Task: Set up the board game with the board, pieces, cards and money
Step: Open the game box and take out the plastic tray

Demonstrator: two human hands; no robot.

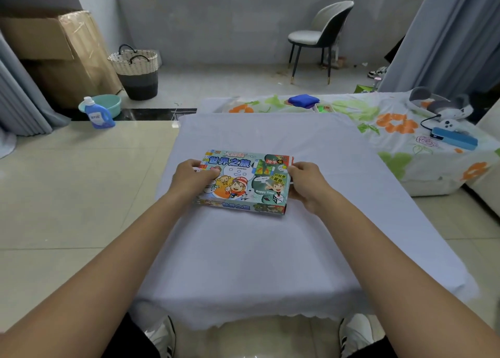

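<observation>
A colourful board game box (244,179) with cartoon figures and dice on its lid lies closed in the middle of a table covered by a pale lilac cloth (270,249). My left hand (190,178) grips the box's left side, thumb on the lid. On the opposite side, my right hand (308,186) grips the right edge with fingers curled round it. The board, pieces, cards and money are not in sight.
Behind the table stands a second surface with a floral cloth (392,125) carrying a blue pouch (303,99), a blue device (454,140) and a cable. On the floor to the left are a detergent bottle (97,113), a basin, a woven basket (136,71) and cardboard boxes. A chair (322,37) stands at the back.
</observation>
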